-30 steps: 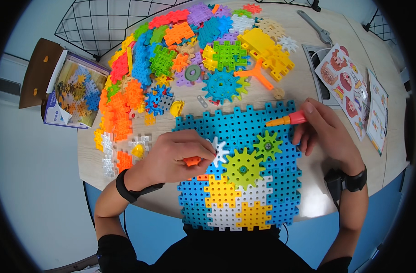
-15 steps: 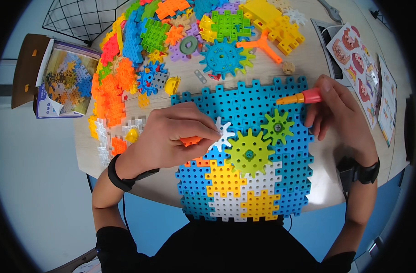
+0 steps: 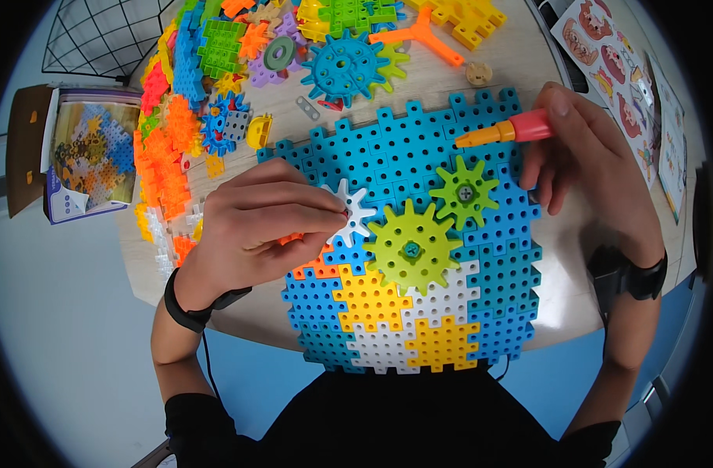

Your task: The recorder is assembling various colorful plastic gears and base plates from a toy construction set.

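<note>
My left hand (image 3: pixel 271 214) is closed in a pinch at the middle of a white gear (image 3: pixel 359 214). A small reddish piece shows between the fingertips, mostly hidden by them. In my right hand (image 3: pixel 579 140) is a toy screwdriver (image 3: pixel 489 135) with a red handle and an orange shaft, its tip pointing left above the board. The pegboard (image 3: pixel 388 160), built from teal, blue, yellow, white and orange plates, lies under both hands. On it, a large lime gear (image 3: pixel 409 269) and a smaller green gear (image 3: pixel 466 173) sit side by side, each with a cross-slotted fastener at its centre.
Loose plates and gears lie heaped at the far left, orange plates (image 3: pixel 165 175) among them. Beyond the board are a teal gear (image 3: pixel 341 66), an orange three-armed piece (image 3: pixel 423 35) and a grey link (image 3: pixel 307 108). An open box (image 3: pixel 91 148) stands left; sticker sheets (image 3: pixel 606 66) lie far right.
The whole view has shifted, with the board now larger and farther left. A reddish bit now shows at my left fingertips. My right hand keeps the screwdriver above the board.
</note>
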Action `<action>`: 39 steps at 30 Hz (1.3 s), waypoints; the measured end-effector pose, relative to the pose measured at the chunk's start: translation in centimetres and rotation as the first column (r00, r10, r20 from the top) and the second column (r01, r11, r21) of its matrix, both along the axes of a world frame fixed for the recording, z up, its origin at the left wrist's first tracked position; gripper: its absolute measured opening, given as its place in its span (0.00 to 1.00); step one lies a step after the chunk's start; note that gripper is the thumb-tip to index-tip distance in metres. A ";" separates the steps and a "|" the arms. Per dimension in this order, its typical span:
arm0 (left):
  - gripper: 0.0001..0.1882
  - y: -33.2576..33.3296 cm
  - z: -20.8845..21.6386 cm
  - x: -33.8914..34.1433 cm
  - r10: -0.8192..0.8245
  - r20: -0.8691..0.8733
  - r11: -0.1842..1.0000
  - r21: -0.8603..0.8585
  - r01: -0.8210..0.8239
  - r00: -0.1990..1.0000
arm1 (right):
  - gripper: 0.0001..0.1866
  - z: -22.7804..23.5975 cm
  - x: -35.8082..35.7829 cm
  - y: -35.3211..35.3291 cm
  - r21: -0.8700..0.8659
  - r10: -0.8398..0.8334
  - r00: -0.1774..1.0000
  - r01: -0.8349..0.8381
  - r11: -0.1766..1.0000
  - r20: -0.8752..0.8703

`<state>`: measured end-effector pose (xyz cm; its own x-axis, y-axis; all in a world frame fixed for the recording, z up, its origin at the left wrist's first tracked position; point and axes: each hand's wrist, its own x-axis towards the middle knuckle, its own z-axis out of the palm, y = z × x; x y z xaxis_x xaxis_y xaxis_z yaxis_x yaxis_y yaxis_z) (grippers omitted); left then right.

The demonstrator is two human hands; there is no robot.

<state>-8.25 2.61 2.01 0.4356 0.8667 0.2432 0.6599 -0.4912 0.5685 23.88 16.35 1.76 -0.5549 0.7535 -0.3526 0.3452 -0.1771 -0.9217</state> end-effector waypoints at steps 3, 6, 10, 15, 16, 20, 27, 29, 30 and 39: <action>0.12 0.1 0.0 0.0 -0.010 -0.007 1.000 0.015 0.010 1.000 | 0.26 -0.3 -0.1 -0.1 0.011 -0.027 1.000 0.027 1.000 0.009; 0.12 0.0 -0.1 -0.1 -0.008 0.020 1.000 -0.007 0.008 1.000 | 0.29 -0.2 -0.1 0.0 0.009 -0.013 1.000 0.013 1.000 -0.003; 0.12 -0.1 -0.2 -0.3 0.039 0.075 0.997 -0.066 -0.034 0.996 | 0.27 0.1 -0.3 0.1 -0.021 -0.011 1.000 0.011 1.000 0.007; 0.11 -0.1 -0.7 -0.6 0.044 0.161 0.989 -0.148 -0.020 0.986 | 0.27 0.2 -0.1 0.3 -0.057 -0.008 1.000 0.008 0.998 -0.013; 0.11 -0.1 -0.8 -0.7 0.045 0.168 0.988 -0.152 -0.020 0.985 | 0.27 0.2 0.0 0.3 -0.064 -0.006 1.000 0.005 0.998 -0.018; 0.10 0.1 -0.8 -0.7 0.017 0.162 0.993 -0.118 0.002 0.987 | 0.26 -0.2 0.3 0.5 -0.077 0.017 0.999 -0.019 0.997 -0.034; 0.10 -0.2 -1.1 -0.8 0.038 0.163 0.998 -0.054 -0.030 0.986 | 0.24 0.2 0.2 0.5 -0.099 0.055 0.998 -0.058 0.993 -0.035; 0.09 0.0 -1.0 -0.9 0.018 0.172 0.997 -0.081 -0.004 0.985 | 0.23 0.4 0.4 0.6 -0.079 0.087 0.996 -0.089 0.993 -0.029; 0.09 0.1 -0.9 -0.8 0.006 0.182 0.996 -0.087 0.010 0.983 | 0.23 0.8 0.5 0.6 -0.061 0.102 0.995 -0.103 0.993 -0.019; 0.05 0.3 -1.3 -1.3 -0.028 0.233 0.996 -0.074 0.046 0.972 | 0.10 5.9 -4.1 -3.4 0.418 0.252 0.966 -0.251 0.873 0.054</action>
<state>-9.51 2.94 0.76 0.4073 0.8714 0.2734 0.4879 -0.4607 0.7414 19.80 12.97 7.61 -0.7459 0.6651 -0.0351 0.3246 0.3170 -0.8912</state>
